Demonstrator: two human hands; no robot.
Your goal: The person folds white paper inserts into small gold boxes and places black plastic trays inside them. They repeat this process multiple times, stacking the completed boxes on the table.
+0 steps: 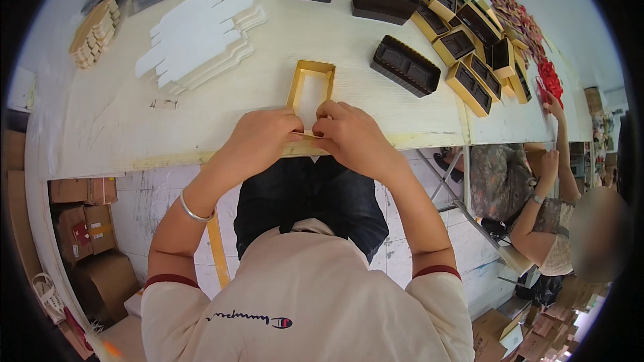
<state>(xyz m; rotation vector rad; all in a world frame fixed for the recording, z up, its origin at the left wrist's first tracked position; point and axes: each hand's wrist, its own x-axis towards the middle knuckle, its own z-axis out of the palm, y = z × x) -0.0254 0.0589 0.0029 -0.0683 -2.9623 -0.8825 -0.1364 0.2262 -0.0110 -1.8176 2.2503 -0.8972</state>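
At the table's front edge lies a small gold card box (315,66), its far and side walls standing up around a white floor. My left hand (272,132) closes on its near left corner, fingers curled over the near end. On the near right corner, my right hand (347,127) grips the same end, thumb and fingers pressed together. Between the hands a thin strip of the near wall shows; the rest of that end is hidden by fingers. White flat card blanks (204,40) lie stacked to the left. Right of the box sits a black plastic tray insert (404,67).
More black tray stacks (384,0) stand at the back. To the right are piled gold boxes with black inserts (471,84) and red ribbon pieces (551,80). Folded gold strips (95,33) lie far left. A co-worker's arm (563,134) reaches onto the table. Cartons (100,234) stand below.
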